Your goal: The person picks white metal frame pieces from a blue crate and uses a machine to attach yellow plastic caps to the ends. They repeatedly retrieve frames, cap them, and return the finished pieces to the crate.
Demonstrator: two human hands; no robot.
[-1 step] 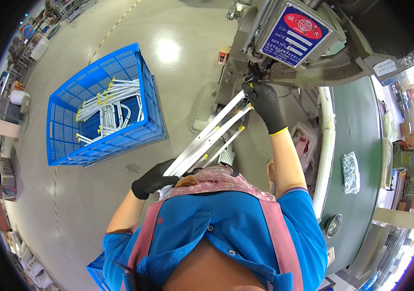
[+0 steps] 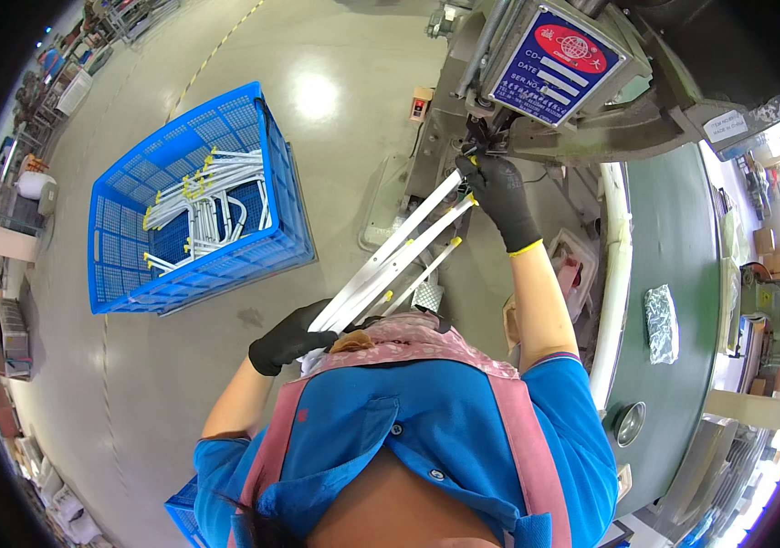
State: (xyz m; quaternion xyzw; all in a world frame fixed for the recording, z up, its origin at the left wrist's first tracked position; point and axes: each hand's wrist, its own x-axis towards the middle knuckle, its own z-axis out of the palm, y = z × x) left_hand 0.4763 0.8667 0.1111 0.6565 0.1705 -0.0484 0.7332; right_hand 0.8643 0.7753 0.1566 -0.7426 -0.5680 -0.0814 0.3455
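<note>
A bunch of white tubes (image 2: pixel 390 265) is being gripped low by the gloved left hand (image 2: pixel 287 340) for support, while one tip is being pinched into the machine (image 2: pixel 536 100) by the right hand (image 2: pixel 502 192).

Both hands, left (image 2: pixel 287 340) and right (image 2: pixel 502 194), are wearing black gloves. The tubes (image 2: pixel 388 263) are showing white with yellow tips. The crate (image 2: pixel 191 212) is looking bright blue, the floor (image 2: pixel 335 119) grey.
</note>
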